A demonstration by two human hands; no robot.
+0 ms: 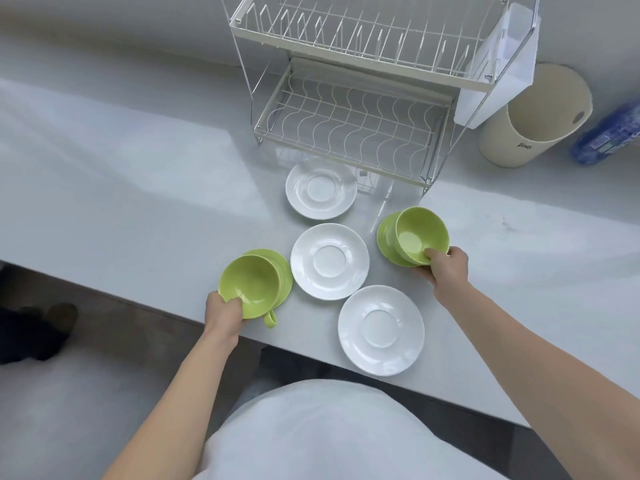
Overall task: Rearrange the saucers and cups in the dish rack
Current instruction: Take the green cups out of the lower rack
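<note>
Nearest, a white saucer [381,330] lies by the counter edge. The left hand [221,315] pinches the rim of a green cup [251,286] and the right hand [445,266] another green cup [420,234], each seemingly tilted over a green saucer [284,268]. Beyond, two more white saucers [329,261] and the empty dish rack [353,123].

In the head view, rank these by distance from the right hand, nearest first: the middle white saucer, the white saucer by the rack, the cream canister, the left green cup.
From the right hand:
1. Middle white saucer, just to its left.
2. White saucer by the rack, farther left and back.
3. Cream canister, back right, and left green cup, far left: too close to call.
</note>
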